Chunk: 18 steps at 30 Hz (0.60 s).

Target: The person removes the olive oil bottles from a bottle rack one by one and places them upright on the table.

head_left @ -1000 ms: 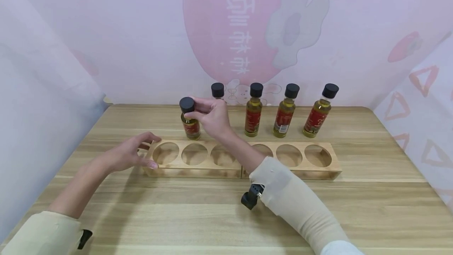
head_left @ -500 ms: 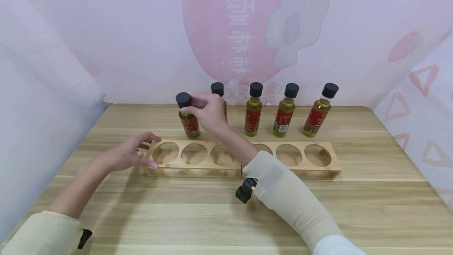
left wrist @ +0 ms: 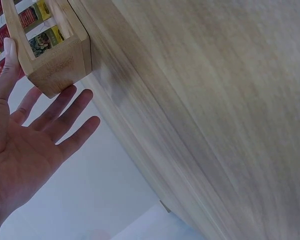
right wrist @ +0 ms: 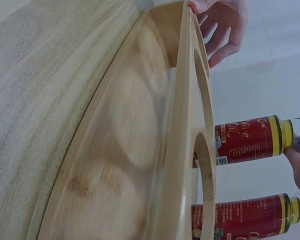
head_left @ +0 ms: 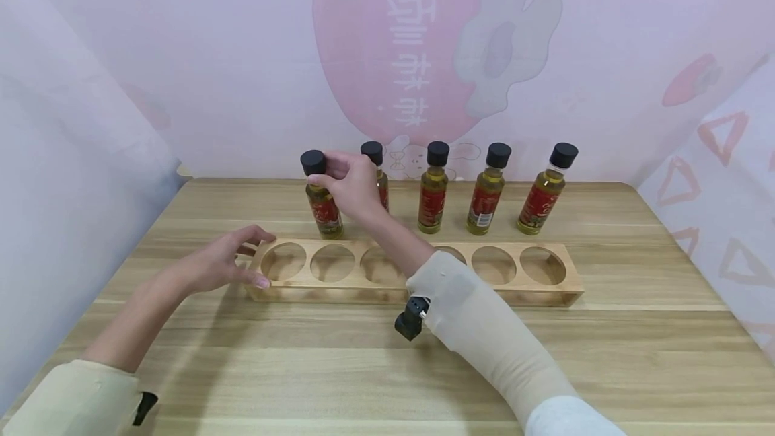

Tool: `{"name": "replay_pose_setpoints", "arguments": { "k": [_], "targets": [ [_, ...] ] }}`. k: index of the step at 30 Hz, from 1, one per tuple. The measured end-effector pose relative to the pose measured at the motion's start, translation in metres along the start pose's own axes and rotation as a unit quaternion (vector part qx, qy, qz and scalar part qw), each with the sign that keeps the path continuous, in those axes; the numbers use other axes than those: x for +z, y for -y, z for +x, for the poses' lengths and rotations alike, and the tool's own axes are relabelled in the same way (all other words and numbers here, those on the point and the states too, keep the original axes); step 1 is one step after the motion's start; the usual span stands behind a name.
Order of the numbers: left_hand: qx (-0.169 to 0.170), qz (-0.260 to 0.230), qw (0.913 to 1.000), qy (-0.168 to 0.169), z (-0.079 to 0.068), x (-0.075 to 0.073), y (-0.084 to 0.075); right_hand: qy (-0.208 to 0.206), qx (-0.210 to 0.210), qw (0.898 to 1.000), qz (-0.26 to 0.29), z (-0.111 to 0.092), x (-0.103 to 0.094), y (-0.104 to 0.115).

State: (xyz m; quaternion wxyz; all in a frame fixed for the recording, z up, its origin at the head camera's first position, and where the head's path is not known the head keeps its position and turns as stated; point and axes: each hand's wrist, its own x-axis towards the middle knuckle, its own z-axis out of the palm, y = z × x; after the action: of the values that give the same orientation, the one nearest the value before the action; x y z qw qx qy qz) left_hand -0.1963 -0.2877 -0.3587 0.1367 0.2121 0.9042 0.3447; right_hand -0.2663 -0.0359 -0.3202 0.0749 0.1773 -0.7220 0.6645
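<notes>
In the head view, my right hand [head_left: 348,184] pinches the neck of an olive oil bottle [head_left: 325,210], just under its black cap. The bottle has a red label and leans slightly left, close behind the long wooden bottle rack [head_left: 333,284]; whether its base touches the table cannot be told. My left hand [head_left: 220,261] holds the left end of the rack, thumb at the front edge and forefinger at the back corner. The left wrist view shows that hand's [left wrist: 30,150] other fingers spread beside the rack's end wall [left wrist: 62,70].
Several more olive oil bottles, including one at the far right [head_left: 541,200], stand in a row behind the rack. Round holes run along the rack's top, with nothing in those that show. A printed curtain [head_left: 242,73] hangs behind the wooden table [head_left: 303,369].
The bottle's cap has moved up and slightly left with my right hand, and more of its label shows. The right forearm has shifted left. My left hand has stayed at the rack.
</notes>
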Motion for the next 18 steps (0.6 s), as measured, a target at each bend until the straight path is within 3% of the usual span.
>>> {"name": "replay_pose_setpoints", "arguments": {
  "k": [18],
  "targets": [
    [0.006,0.005,1.0000,0.000,0.0039,0.0001,-0.0004,0.009,0.014,0.999,-0.030,0.0085,-0.0009,-0.0035]
  ]
}}
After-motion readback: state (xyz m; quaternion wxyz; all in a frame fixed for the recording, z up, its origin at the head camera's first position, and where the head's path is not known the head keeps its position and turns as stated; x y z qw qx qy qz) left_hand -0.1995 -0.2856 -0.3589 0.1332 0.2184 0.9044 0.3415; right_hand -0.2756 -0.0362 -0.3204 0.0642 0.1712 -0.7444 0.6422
